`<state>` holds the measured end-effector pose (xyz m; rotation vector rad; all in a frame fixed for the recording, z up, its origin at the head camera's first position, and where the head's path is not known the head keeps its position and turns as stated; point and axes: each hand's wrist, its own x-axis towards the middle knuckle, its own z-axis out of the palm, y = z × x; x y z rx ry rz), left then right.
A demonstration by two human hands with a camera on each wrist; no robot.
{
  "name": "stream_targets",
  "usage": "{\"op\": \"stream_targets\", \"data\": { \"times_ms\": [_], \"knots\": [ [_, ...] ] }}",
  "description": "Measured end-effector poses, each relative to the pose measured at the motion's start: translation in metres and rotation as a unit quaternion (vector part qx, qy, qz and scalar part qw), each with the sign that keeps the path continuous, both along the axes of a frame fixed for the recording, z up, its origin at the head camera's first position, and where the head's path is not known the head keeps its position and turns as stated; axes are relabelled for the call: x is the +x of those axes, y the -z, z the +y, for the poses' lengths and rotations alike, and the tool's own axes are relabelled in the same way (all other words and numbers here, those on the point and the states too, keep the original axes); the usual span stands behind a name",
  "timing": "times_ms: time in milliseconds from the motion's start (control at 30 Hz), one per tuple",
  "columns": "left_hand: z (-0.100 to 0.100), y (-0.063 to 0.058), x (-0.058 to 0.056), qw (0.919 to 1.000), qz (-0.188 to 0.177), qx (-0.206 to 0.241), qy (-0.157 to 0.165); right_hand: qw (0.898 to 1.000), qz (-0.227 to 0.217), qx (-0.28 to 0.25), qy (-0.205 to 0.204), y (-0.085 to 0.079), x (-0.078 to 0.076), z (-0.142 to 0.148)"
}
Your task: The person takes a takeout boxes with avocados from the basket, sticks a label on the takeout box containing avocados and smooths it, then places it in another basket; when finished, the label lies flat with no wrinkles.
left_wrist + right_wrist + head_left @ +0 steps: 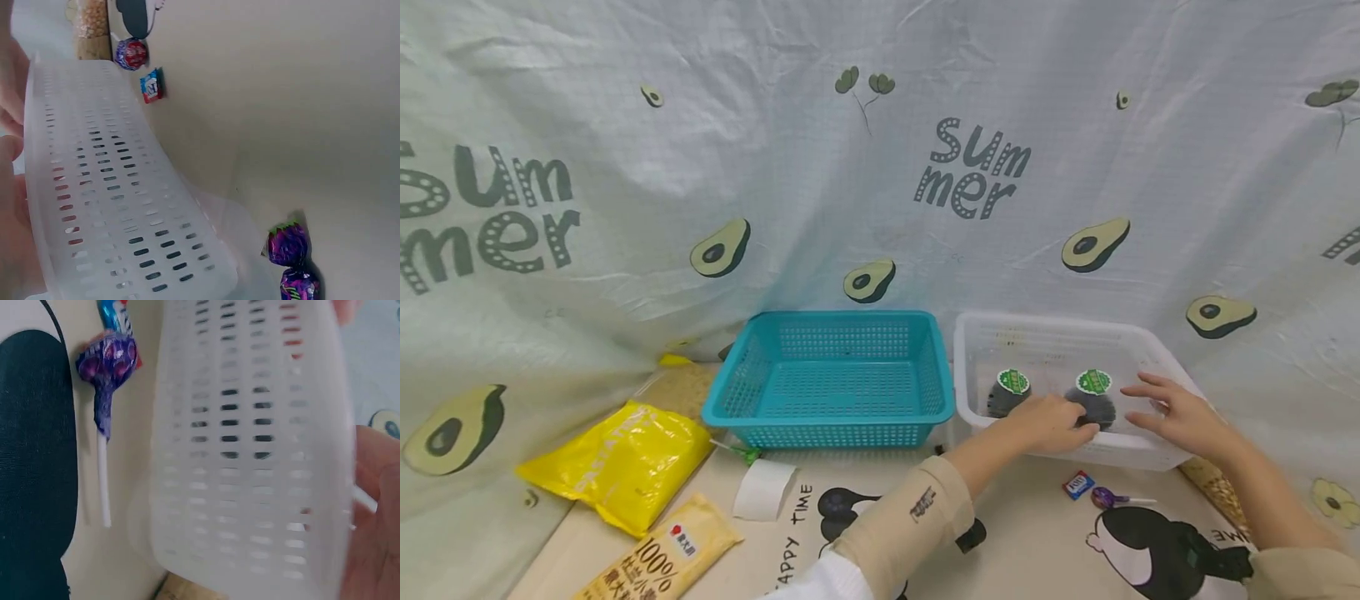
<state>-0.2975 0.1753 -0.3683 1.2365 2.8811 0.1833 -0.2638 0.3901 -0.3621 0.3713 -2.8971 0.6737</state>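
A white slotted plastic basket (1071, 327) stands at the right, with two dark packets inside, each with a round green-and-white label. My left hand (1051, 423) reaches over its front rim; thumb and forefinger pinch the left edge of the right-hand dark packet (1097, 407). The other dark packet (1011, 396) lies just left of that hand. My right hand (1183, 417) is over the basket's right side, fingers spread and apart from the packet. In the right wrist view a thin white stick (364, 499) shows beside my right fingers; whether they hold it cannot be told.
A turquoise basket (842, 435) stands left of the white one. Yellow bag (632, 462) and pasta packet (662, 550) lie at the left. A purple lollipop (1103, 497) and small red-blue candy (1078, 485) lie before the white basket. Printed cloth (820, 167) hangs behind.
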Motion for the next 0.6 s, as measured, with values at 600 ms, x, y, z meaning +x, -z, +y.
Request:
{"op": "stream_targets", "data": {
  "times_ms": [600],
  "knots": [
    [-0.051, -0.004, 0.007, 0.9948, 0.080, 0.017, 0.061, 0.997, 0.013, 0.070, 0.033, 0.019, -0.019, -0.019]
  ]
}}
